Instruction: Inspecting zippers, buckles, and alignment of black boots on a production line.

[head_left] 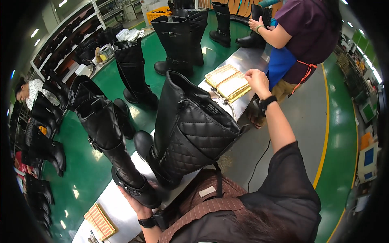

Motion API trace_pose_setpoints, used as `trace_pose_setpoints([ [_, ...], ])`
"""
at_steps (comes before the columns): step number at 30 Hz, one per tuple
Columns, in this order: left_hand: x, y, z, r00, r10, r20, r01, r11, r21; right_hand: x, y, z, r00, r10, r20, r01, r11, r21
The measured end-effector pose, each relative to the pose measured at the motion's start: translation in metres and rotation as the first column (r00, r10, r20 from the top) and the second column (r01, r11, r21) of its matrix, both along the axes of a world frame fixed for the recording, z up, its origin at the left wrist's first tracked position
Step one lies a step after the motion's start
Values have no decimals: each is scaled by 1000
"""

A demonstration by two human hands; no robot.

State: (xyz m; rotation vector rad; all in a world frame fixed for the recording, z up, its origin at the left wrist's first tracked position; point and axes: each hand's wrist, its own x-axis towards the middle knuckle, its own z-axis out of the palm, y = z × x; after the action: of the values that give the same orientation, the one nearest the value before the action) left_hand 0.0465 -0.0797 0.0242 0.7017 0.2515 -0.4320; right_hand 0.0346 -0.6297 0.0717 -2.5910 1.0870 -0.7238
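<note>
My left hand [135, 203] is closed around the foot end of a tall black quilted boot [106, 139], which leans to the left with a buckled strap near the ankle. Part of the fingers is hidden behind it. Another tall black quilted boot [194, 133] stands right in front of me, its wide opening tilted to the right. Out to the right, my right hand [258, 83] is pinched at the edge of a stack of yellow-and-white printed sheets [229, 83] with a band across it. What sits between those fingertips is too small to tell.
A second printed stack [100, 222] lies at the near left of the metal bench [121, 198]. Several black boots [174, 44] stand on the green surface [87, 170] beyond. At the far right, a co-worker in a purple top [308, 32] handles a boot [253, 38].
</note>
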Motion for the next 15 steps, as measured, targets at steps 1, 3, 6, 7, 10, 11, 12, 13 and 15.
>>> trace_pose_setpoints([
  [1, 0, 1, -1, 1000, 6, -11, -6, 1000, 16, 5, -24, -14, 998, 38, 56, -40, 999, 29],
  [3, 4, 5, -7, 1000, 12, -23, -11, 1000, 27, 17, -62, -47, 982, 116, 149, -127, 990, 68],
  [6, 6, 10, -14, 972, -133, 193, 126, 991, 48, 31, -66, -69, 996, 64, 64, -69, 994, 88],
  [7, 3, 2, -8, 994, 20, 110, -27, 998, 65, 34, -63, -68, 996, 67, 66, -73, 993, 88],
  [10, 7, -2, -15, 979, 200, 38, -202, 975, 88, 39, -60, -70, 1000, 18, 26, -18, 999, 28],
  [11, 10, -2, -18, 972, 229, 45, -232, 970, 76, 41, -61, -71, 1000, 14, 26, -15, 999, 34],
  [12, 9, -8, -14, 969, 242, 46, -245, 965, 96, 42, -63, -72, 1000, 11, 8, -12, 997, 76],
  [13, 7, -16, -6, 971, 236, 42, -239, 966, 97, 41, -65, -72, 1000, 9, -11, -8, 993, 117],
  [15, 6, -31, 10, 948, 318, -7, -317, 947, 53, 43, -81, -86, 999, 43, -16, -42, 997, 69],
])
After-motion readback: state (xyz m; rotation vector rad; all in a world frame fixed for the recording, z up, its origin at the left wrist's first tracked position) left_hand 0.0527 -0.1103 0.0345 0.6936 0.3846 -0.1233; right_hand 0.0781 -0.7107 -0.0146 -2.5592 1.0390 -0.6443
